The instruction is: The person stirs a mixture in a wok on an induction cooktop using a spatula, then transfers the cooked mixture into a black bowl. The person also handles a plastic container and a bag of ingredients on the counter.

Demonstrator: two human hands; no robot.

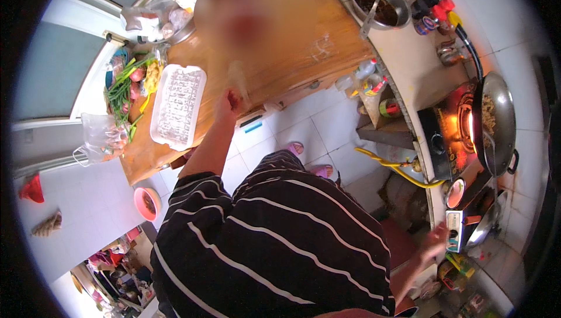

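Observation:
My left hand (232, 100) is at the front edge of the wooden table (280, 72), beside a table drawer (252, 118). Blur hides its fingers, so whether it holds anything is unclear. On the table to its left is a white plastic tray (178, 107). Low on the right, my right hand (434, 238) reaches to the front panel (454, 231) of a second stove, close to its knob; contact is not certain. Beyond it, a wok (504, 121) with browned food (488, 114) and a utensil in it is tilted over a lit gas burner (465, 118).
A metal bowl (401, 0) of dark sauce with a spoon sits on the counter, near red-capped jars (438, 11). A yellow gas hose (396, 168) loops below the counter edge. Green onions (120, 92) lie on the table's left side. A pink bowl (147, 204) is lower left.

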